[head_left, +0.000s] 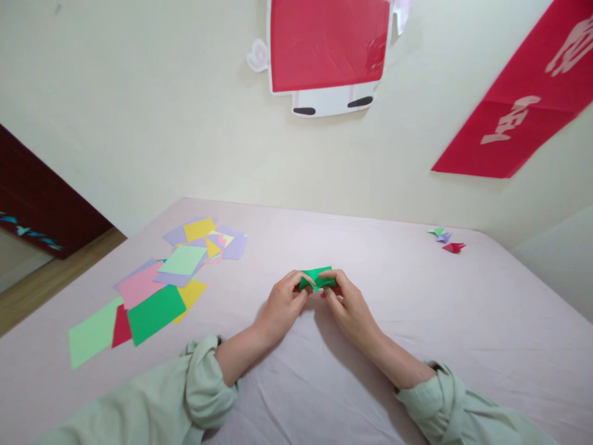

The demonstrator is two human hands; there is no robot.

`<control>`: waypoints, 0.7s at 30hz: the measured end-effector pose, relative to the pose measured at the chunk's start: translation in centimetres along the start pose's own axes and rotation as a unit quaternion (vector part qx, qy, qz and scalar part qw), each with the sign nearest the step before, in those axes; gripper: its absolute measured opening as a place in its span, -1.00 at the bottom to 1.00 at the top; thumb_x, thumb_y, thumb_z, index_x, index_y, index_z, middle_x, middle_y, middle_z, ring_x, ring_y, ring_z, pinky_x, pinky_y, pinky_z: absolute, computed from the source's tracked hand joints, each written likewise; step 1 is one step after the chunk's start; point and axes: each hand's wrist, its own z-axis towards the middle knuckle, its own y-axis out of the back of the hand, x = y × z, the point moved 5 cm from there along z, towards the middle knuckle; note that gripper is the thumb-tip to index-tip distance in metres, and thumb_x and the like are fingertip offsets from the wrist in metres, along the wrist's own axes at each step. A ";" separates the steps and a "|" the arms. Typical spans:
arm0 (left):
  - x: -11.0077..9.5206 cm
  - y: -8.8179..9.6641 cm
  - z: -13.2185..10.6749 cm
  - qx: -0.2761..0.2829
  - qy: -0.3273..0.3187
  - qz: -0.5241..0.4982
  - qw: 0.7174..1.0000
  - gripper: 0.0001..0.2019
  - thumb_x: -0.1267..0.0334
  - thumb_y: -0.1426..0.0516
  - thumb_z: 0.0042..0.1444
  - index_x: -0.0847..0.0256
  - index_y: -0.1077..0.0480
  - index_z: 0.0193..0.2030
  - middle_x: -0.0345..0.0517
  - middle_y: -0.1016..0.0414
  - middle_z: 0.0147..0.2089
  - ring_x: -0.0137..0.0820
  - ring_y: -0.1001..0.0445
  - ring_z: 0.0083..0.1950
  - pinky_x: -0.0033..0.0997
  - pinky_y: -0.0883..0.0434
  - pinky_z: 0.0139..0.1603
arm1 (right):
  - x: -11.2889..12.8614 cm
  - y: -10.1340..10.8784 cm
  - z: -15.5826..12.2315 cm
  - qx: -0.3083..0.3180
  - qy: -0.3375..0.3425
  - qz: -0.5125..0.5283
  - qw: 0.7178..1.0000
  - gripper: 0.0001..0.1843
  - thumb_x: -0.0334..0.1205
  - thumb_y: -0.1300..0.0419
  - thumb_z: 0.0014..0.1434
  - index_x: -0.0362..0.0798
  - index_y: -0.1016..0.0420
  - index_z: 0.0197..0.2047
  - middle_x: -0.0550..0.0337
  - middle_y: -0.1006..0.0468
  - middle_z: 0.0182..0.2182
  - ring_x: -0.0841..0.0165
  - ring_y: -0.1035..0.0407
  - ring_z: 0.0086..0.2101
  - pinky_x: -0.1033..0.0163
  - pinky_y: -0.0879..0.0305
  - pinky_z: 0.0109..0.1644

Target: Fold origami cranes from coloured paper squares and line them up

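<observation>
A small piece of green paper (319,276), partly folded, is held up between my two hands near the middle of the cloth-covered surface. My left hand (288,299) pinches its left side between thumb and fingers. On the right side, my right hand (345,303) is closed on it in the same way. A pointed flap shows at the paper's lower middle, between my thumbs. My fingers hide both ends of the paper, so the full fold cannot be made out.
Loose coloured paper sheets (156,314) lie overlapping on the left of the pale pink cloth (296,395). Three small folded paper figures, green (436,231), purple (443,237) and red (454,248), sit at the far right. Behind stands a white wall (185,111) with red decorations (328,43).
</observation>
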 end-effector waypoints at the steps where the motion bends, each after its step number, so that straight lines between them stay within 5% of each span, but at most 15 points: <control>1: -0.3 0.0 -0.1 0.002 -0.017 0.026 1.000 -0.85 0.45 -0.04 0.11 0.21 -0.42 -0.30 -0.15 -0.43 -0.28 -0.38 -0.41 -0.19 -0.43 -0.31 -0.14 | 0.0 0.0 0.0 -0.005 -0.004 0.006 1.000 -0.68 -0.38 0.02 0.22 0.00 -0.31 0.03 0.14 -0.45 -0.19 0.35 -0.40 -0.26 0.19 -0.35 -0.14; 6: -1.0 -0.1 -0.4 0.019 -0.063 0.100 0.993 -0.87 0.41 -0.02 0.19 0.18 -0.38 -0.28 -0.16 -0.39 -0.26 -0.38 -0.38 -0.19 -0.43 -0.29 -0.13 | -0.6 0.1 -0.2 -0.034 -0.021 0.036 0.999 -0.44 -0.34 0.01 0.22 0.00 -0.02 0.29 0.16 -0.40 -0.23 0.36 -0.40 -0.30 0.20 -0.37 -0.20; 12: -1.1 -0.3 -0.6 0.027 -0.077 0.141 0.987 -0.83 0.47 0.00 0.17 0.16 -0.36 -0.27 -0.16 -0.38 -0.26 -0.38 -0.38 -0.18 -0.43 -0.30 -0.13 | -0.7 0.0 -0.1 -0.039 -0.029 0.039 0.998 -0.92 -0.32 -0.04 0.21 -0.02 -0.28 -0.20 0.20 -0.45 -0.34 0.35 -0.39 -0.32 0.21 -0.34 -0.20; 21: -0.6 0.1 -0.8 -0.033 -0.020 0.049 0.998 -0.68 0.36 -0.07 0.20 0.10 -0.23 0.10 -0.12 -0.52 -0.09 -0.36 -0.50 -0.08 -0.38 -0.37 -0.02 | 0.2 0.0 -0.1 -0.017 -0.023 0.012 1.000 -0.92 -0.32 -0.04 0.21 -0.03 -0.35 -0.30 0.21 -0.45 -0.37 0.33 -0.36 -0.32 0.22 -0.30 -0.21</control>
